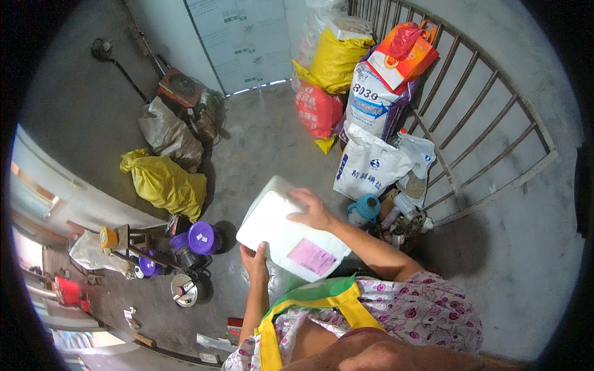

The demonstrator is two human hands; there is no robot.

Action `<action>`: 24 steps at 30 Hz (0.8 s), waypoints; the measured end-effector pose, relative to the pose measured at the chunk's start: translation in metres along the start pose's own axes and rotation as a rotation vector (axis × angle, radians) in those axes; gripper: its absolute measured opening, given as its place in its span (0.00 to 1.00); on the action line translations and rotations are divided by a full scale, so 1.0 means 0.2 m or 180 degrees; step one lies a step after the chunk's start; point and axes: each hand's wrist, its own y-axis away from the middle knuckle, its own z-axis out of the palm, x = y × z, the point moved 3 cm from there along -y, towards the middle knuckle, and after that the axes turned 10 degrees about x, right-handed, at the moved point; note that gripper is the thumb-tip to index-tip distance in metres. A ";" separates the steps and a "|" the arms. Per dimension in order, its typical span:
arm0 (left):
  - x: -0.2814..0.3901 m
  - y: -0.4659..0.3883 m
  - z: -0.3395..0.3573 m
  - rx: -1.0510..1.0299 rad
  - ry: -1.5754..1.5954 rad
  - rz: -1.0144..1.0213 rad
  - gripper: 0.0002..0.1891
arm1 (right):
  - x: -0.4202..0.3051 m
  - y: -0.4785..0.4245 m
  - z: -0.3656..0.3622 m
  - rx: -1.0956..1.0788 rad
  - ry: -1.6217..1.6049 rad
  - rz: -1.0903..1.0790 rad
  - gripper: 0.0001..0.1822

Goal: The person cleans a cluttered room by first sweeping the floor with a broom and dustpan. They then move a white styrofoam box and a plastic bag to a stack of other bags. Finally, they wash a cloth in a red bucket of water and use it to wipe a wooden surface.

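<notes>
A large white block-shaped container [274,225], foam or plastic, is held tilted in front of my body. It bears a pink printed label [312,256] near its lower right end. My left hand [255,264] grips its lower left edge, thumb on the broad face. From the upper right, my right hand [310,211] spreads over the far long side with fingers on the face. The container's underside is hidden. Its near end almost meets the green and yellow apron [320,292].
On the left stand a yellow sack [169,183], a grey sack [171,132] and purple lidded tubs [203,237]. Right of centre are a white printed bag [371,162], a blue flask [366,208] and stacked sacks [376,106] against a metal railing [464,92]. A round metal-lidded pot [183,290] sits lower left.
</notes>
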 end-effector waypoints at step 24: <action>0.02 -0.96 0.52 -0.1106 0.1901 -0.1340 0.33 | -0.38 -0.86 0.19 -0.0711 0.0550 -0.1071 0.25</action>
